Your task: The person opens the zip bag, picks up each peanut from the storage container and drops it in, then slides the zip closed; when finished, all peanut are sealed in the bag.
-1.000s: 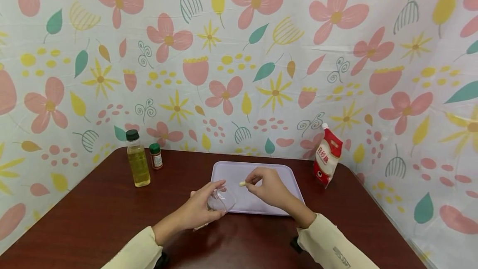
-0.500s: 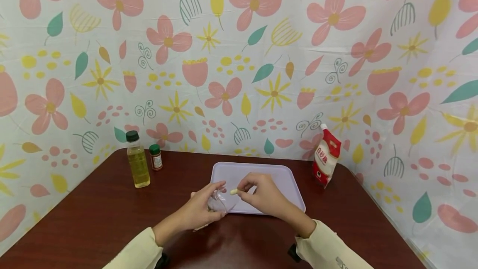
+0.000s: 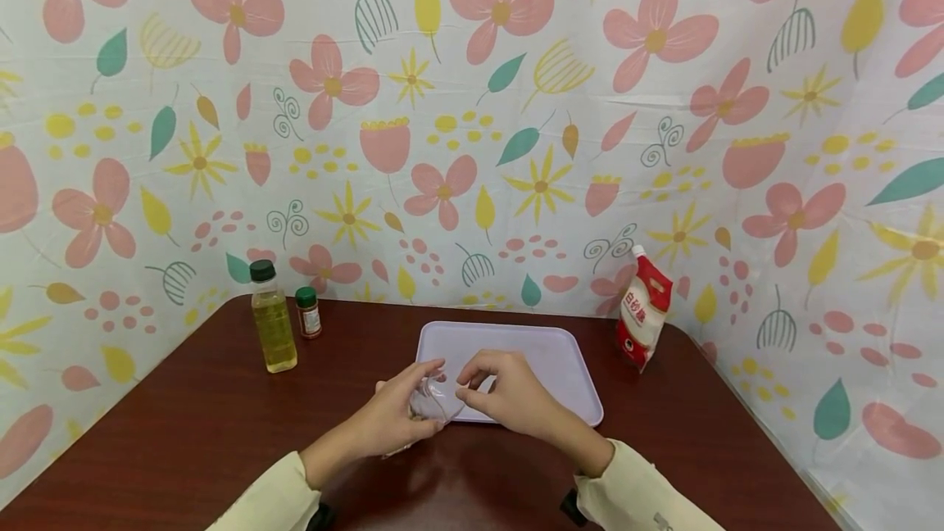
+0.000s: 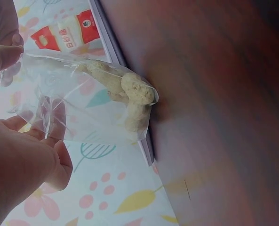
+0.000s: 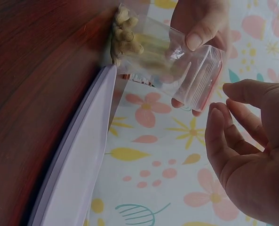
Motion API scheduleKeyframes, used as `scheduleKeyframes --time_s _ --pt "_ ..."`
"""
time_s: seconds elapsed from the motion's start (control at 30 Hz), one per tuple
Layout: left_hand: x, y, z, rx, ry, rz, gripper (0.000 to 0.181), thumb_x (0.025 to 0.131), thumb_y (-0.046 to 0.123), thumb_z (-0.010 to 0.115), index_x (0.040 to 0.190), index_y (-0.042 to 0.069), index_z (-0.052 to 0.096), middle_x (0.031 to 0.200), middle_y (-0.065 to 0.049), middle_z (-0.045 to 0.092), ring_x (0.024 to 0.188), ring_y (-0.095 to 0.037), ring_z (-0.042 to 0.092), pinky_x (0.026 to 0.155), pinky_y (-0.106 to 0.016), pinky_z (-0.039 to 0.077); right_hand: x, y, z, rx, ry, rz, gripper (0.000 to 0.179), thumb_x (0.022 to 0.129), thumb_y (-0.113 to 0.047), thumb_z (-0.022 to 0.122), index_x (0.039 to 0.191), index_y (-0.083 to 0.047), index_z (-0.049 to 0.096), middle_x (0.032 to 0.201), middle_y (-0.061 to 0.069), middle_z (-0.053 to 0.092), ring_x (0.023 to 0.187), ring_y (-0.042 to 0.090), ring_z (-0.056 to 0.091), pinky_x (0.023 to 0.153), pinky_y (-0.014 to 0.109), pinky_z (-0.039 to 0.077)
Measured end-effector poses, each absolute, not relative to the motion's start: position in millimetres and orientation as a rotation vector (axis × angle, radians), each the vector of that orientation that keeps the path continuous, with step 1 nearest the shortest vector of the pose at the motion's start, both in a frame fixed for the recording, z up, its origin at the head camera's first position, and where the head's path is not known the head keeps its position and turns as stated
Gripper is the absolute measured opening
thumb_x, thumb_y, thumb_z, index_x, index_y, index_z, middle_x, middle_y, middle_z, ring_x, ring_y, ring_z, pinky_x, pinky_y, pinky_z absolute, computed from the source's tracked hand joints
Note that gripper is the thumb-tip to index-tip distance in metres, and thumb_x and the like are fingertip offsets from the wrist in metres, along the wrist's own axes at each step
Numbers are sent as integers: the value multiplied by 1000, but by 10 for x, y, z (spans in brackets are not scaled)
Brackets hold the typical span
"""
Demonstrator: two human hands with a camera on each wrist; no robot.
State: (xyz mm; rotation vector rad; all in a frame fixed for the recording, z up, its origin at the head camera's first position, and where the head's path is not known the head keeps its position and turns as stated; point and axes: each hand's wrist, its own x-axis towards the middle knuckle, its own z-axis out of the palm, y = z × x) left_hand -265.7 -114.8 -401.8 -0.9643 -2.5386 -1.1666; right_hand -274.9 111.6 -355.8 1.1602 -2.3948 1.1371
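My left hand (image 3: 387,412) grips a clear zip-seal plastic bag (image 3: 437,397) near its mouth, in front of the tray. In the right wrist view its thumb presses on the clear bag beside the red seal strip. Knobbly tan pieces (image 4: 137,88) lie at the bottom of the bag; I cannot tell whether they are ginger or peanuts in the shell. Just at the bag's mouth is my right hand (image 3: 512,396), its fingers loosely bent. Between its thumb and fingertips (image 5: 217,113) the right wrist view shows a small gap, with nothing seen in it.
A pale lilac tray (image 3: 549,363) lies on the dark wooden table (image 3: 184,449). At the left stand an oil bottle (image 3: 273,322) with a dark cap and a small green-capped spice jar (image 3: 309,318). A red and white sugar bag (image 3: 644,314) stands at the right, before the flowered curtain.
The right hand has moved left to the bag's mouth. The small pale yellow piece it pinched earlier no longer shows at its fingertips. The left hand and bag have stayed about in place.
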Motion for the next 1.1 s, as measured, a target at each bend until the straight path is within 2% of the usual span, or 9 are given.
scheduleKeyframes --time_s 0.13,0.27,0.37,0.5,0.6,0.7,0.83,0.97,1.1 --pt "-2646 -1155 -4008 -967 -2519 -1156 73 80 18 78 145 8 45 129 -3 61 114 -19 58 81 -40 27 -2722 1122 -3547 1147 -2410 1148 7 83 -6 77 86 -11 74 85 -6 70 76 5 64 60 26 52" --pt "-2651 -1166 -3999 -965 -2478 -1200 74 80 15 79 146 8 45 129 -6 60 115 -20 58 88 -45 32 -2698 1140 -3548 1139 -2409 1192 4 84 -7 76 87 -10 73 85 -6 69 76 7 64 59 29 53" --pt "-2663 -1169 -3992 -939 -2438 -1228 74 80 14 79 146 9 45 130 -4 59 117 -21 57 91 -47 31 -2688 1149 -3547 1121 -2398 1219 4 85 -7 75 87 -10 73 85 -7 69 75 7 63 58 30 53" --pt "-2671 -1163 -3989 -899 -2415 -1237 75 81 16 79 147 11 44 130 -1 59 118 -21 56 86 -45 27 -2676 1149 -3544 1091 -2370 1237 3 86 -7 75 88 -9 74 85 -7 69 75 8 64 57 30 52" --pt "-2665 -1153 -3994 -866 -2398 -1269 76 81 16 80 147 10 44 129 -4 59 116 -22 57 86 -45 26 -2662 1149 -3543 1076 -2353 1255 4 85 -8 75 88 -10 73 85 -6 69 74 9 64 56 28 52" --pt "-2646 -1139 -3976 -840 -2349 -1324 78 81 13 81 148 8 42 129 -5 58 115 -25 57 93 -46 34 -2646 1155 -3539 1065 -2333 1273 4 86 -8 75 88 -10 74 85 -4 70 73 10 64 56 28 52" --pt "-2609 -1108 -3931 -843 -2248 -1382 82 80 9 81 151 7 38 131 -9 57 114 -28 59 94 -39 47 -2617 1170 -3523 1025 -2294 1291 6 86 -6 74 88 -12 73 84 -5 69 72 10 63 54 28 51" --pt "-2580 -1057 -3911 -819 -2168 -1491 81 83 8 79 152 6 36 133 -15 57 109 -31 60 96 -34 46 -2593 1179 -3506 984 -2251 1314 10 86 -6 75 88 -15 72 80 -8 67 71 10 62 52 27 51" --pt "-2555 -1024 -3929 -774 -2155 -1537 79 85 9 77 151 3 34 133 -14 57 107 -30 61 94 -33 47 -2588 1185 -3515 984 -2225 1333 13 85 -3 74 89 -15 71 78 -9 67 69 9 62 51 28 50"
